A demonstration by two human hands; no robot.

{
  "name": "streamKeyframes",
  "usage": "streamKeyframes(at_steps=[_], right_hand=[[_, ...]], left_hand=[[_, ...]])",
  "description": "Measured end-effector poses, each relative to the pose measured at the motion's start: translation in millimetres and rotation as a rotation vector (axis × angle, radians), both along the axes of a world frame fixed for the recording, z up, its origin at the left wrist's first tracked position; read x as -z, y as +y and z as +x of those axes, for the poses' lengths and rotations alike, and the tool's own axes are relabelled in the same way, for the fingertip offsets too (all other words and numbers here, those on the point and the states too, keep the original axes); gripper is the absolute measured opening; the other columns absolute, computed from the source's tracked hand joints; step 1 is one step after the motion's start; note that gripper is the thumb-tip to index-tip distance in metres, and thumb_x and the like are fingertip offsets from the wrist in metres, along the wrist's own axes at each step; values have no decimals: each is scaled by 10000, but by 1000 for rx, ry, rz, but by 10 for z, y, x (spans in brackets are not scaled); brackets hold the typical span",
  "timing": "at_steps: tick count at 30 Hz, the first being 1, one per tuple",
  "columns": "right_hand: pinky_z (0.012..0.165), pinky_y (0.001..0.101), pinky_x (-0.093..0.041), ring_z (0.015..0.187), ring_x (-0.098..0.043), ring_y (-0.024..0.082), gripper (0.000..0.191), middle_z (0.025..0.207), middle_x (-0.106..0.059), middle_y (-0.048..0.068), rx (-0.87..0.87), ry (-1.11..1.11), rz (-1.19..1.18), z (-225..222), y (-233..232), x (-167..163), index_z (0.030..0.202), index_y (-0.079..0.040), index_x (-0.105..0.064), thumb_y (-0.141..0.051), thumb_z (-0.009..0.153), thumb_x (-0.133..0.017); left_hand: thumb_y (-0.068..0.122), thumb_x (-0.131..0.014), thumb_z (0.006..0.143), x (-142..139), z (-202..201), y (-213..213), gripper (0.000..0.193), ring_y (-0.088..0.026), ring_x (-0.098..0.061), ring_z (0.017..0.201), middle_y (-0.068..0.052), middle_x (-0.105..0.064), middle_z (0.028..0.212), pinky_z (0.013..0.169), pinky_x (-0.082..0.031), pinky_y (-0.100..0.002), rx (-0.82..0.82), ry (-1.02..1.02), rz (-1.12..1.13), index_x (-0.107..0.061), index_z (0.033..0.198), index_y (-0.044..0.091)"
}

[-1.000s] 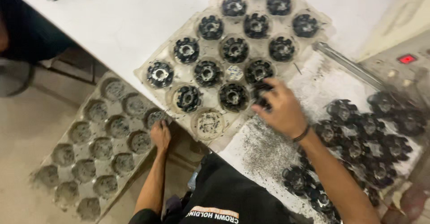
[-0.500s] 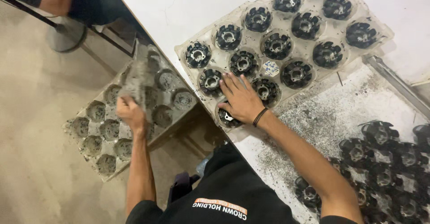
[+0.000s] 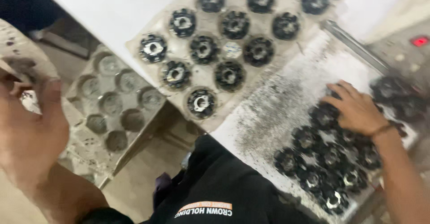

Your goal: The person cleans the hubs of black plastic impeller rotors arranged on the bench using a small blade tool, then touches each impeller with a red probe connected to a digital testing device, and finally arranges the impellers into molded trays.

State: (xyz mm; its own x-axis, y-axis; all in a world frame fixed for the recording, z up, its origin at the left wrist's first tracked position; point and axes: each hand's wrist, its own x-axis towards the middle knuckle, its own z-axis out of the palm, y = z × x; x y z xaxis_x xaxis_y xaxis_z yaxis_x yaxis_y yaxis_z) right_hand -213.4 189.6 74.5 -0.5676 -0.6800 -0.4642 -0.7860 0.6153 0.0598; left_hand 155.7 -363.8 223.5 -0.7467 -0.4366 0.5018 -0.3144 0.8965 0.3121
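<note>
A white surface (image 3: 112, 9) carries a clear plastic tray (image 3: 210, 78) filled with round black parts, and below its left edge sits an empty tray (image 3: 114, 112). Right of the filled tray, the right hand (image 3: 358, 110) rests with fingers (image 3: 333, 99) spread on a heap of black parts (image 3: 322, 161). Left of the empty tray, the left hand (image 3: 31, 134) is raised and blurred; whether its fingers grip anything cannot be told.

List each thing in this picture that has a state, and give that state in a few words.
Filled tray: on the table, nearly all pockets hold black parts.
Empty trays: stacked low, pockets bare.
Loose black parts: heaped, unsorted.
Right hand: resting on the heap.
Left hand: raised, holding a tray.
</note>
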Motion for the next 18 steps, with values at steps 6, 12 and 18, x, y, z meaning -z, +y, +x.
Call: streamKeyframes(at_steps=[6, 12, 18], right_hand=[[1073, 520, -456, 1337, -438, 380, 738, 1485, -497, 127, 192, -65, -329, -288, 320, -36, 1347, -239, -608, -165, 649, -839], [1041, 496, -472, 1294, -475, 374, 745, 1412, -529, 163, -14, -84, -392, 334, 151, -233, 1288, -223, -636, -154, 575, -840], [1041, 456, -474, 1288, -486, 377, 818, 1367, -478, 154, 96, -137, -394, 400, 112, -136, 1304, -188, -585, -162, 544, -888]], left_hand=[[7, -654, 1058, -58, -2344, 1145, 304, -423, -608, 910, -285, -540, 1178, 710, -507, -470, 793, 71, -38, -441, 1230, -126], [41, -514, 990, 985, -4547, 2464, 353, -472, -656, 984, -368, -507, 1302, 856, -574, -537, 953, -12, 229, -430, 1297, -113], [425, -696, 1017, 1608, -5012, 2412, 600, -452, -552, 1330, -210, -527, 1430, 1122, -468, -539, 1070, -75, 82, -491, 1403, 15]])
